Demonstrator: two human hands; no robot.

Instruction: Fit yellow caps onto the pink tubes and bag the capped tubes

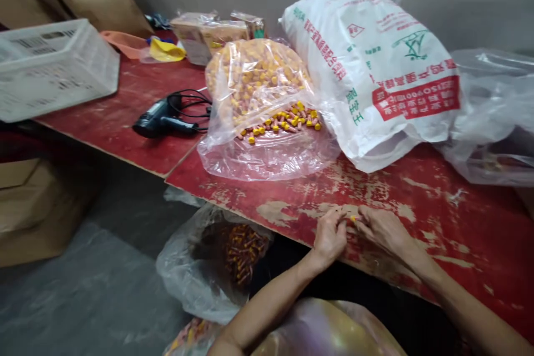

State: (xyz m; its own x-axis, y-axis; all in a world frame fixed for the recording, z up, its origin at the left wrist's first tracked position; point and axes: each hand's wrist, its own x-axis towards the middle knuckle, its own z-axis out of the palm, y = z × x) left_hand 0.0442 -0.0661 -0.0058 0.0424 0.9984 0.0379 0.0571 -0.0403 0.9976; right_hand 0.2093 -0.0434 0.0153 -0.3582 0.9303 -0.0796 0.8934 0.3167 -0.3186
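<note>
Piece [353, 219] — yellow-tipped — sits between both hands [331, 235].

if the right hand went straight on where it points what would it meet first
Likely the left hand, just past the small yellow-tipped piece between the two hands; depth there is hard to judge.

The left forearm [275, 306] slanted toward two o'clock, the right forearm [459, 298] toward ten. The left hand [331, 236], fingers bent, lay at nine o'clock from the right hand [382, 229], whose fingers curled inward; both forearms were bare.
</note>
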